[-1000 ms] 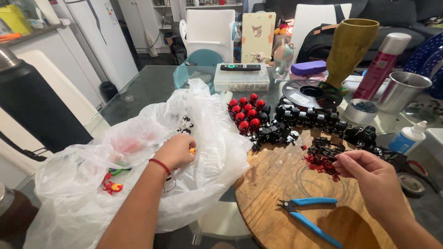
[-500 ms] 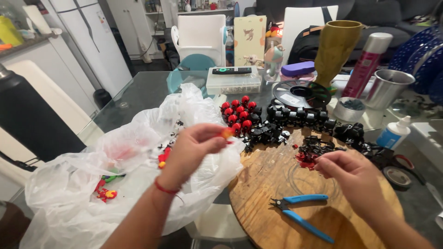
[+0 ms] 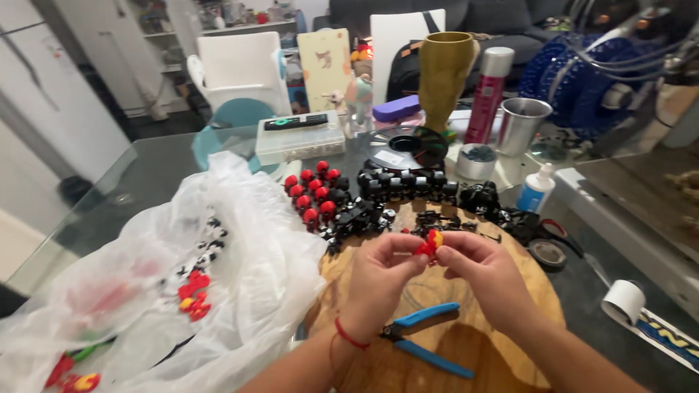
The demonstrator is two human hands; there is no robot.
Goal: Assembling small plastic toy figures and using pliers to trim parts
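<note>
**A:** Both our hands now meet over the round wooden board [image 3: 502, 342]. A second ago the left hand [image 3: 382, 273] was down in the white plastic bag [image 3: 240, 291] at nine o'clock, and the right hand [image 3: 484, 273] was at the black pieces near two o'clock. Since then the left has come across, and a small red and yellow piece [image 3: 430, 243] is pinched between the fingertips of both, at the centre of the view.

**B:** So, as we judge it, a part has been fetched and the fitting has begun. And the containers, biggest first?

**A:** The bag holds loose red, yellow and black bits. At twelve o'clock a clear lidded box [image 3: 298, 138] carries a remote on top; its contents we cannot tell. At one o'clock stands a steel cup [image 3: 521, 125], inside hidden, and beside it a small round tub [image 3: 477, 161] of dark bits.

**B:** And the blue pliers [image 3: 426, 336]?

**A:** Lying untouched at six o'clock.
</note>
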